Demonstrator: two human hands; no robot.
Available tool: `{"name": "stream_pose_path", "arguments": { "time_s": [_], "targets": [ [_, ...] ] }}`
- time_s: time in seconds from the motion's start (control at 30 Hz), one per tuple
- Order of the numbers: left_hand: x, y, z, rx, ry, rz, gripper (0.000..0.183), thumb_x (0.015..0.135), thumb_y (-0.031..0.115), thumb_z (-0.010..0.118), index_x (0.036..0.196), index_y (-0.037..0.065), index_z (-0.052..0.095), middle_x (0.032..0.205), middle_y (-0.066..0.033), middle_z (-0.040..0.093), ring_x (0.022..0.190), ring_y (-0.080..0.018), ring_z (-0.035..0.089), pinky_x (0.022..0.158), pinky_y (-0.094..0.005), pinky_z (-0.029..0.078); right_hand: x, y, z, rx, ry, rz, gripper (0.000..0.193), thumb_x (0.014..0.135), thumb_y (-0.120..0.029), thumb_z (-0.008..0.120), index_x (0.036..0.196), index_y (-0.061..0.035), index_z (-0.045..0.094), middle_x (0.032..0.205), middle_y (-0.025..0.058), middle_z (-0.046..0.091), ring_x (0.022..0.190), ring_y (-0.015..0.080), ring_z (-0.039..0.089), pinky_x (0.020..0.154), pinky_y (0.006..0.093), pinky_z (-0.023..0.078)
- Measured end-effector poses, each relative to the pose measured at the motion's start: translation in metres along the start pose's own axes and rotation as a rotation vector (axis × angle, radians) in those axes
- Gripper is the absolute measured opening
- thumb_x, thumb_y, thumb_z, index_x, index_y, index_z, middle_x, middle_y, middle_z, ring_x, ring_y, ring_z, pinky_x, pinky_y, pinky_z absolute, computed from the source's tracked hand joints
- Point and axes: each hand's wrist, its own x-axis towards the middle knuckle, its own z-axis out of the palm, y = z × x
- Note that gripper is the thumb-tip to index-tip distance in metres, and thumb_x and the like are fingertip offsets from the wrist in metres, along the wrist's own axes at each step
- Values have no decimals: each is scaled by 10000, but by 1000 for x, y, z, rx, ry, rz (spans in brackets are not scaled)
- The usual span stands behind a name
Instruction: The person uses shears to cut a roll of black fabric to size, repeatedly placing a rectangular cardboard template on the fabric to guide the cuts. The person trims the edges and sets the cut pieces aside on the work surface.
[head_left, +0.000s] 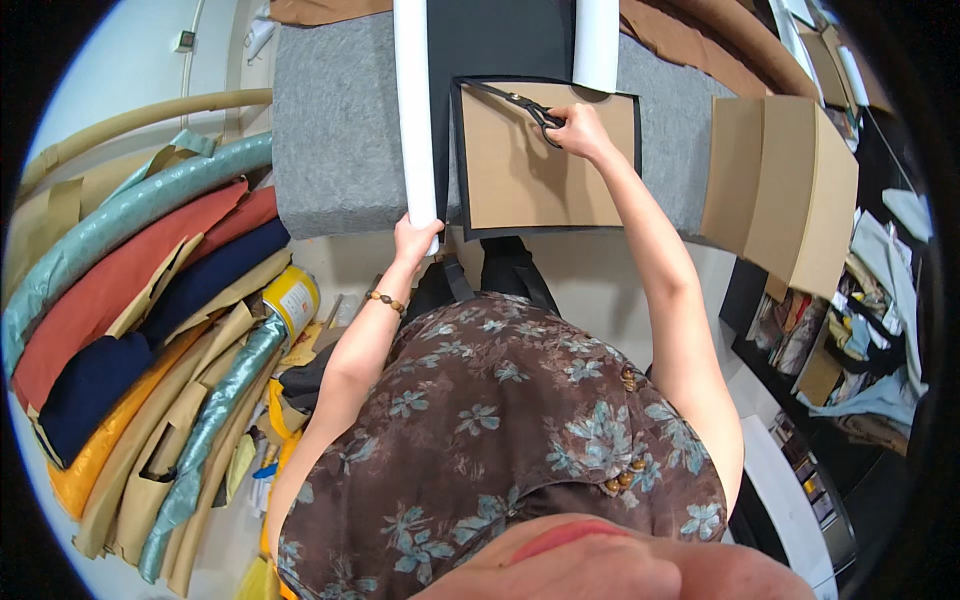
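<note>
My right hand (580, 130) grips the black handles of a pair of scissors (541, 112). Their blades point left along the far edge of a tan cardboard panel (545, 195) that is bordered in black. My left hand (416, 238) is closed around the near end of a long white roll (414, 110), which runs away from me just left of the panel. Black sheet material (500, 40) lies beyond the panel. A second white roll (597, 45) rests on the far right of that sheet, its near end by the panel's edge.
A grey felt-like cover (335, 130) lies over the table. At right stands folded cardboard (775, 180). Brown material (690, 45) lies along the far side. Several fabric rolls (130, 300) and a yellow can (293, 300) crowd the left; shelves with cloth scraps (865, 330) stand right.
</note>
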Motion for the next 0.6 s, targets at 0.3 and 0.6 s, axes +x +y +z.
{"name": "stream_pose_path", "arguments": {
  "time_s": [0.3, 0.6],
  "targets": [
    [-4, -3, 1, -2, 59, -4, 433, 639, 152, 750, 1021, -23, 648, 943, -119, 699, 862, -196, 663, 782, -341, 519, 48, 8, -29, -55, -179, -221, 261, 735, -217, 699, 952, -77, 739, 630, 177, 623, 560, 253, 609, 579, 371, 480],
    [0, -14, -7, 35, 126, 13, 452, 631, 166, 756, 1032, -17, 652, 942, -124, 702, 864, -210, 669, 780, -351, 523, 19, 24, -50, -15, 25, -360, 288, 723, -138, 686, 984, -17, 704, 827, 183, 673, 739, 292, 667, 697, 359, 513]
  ]
}}
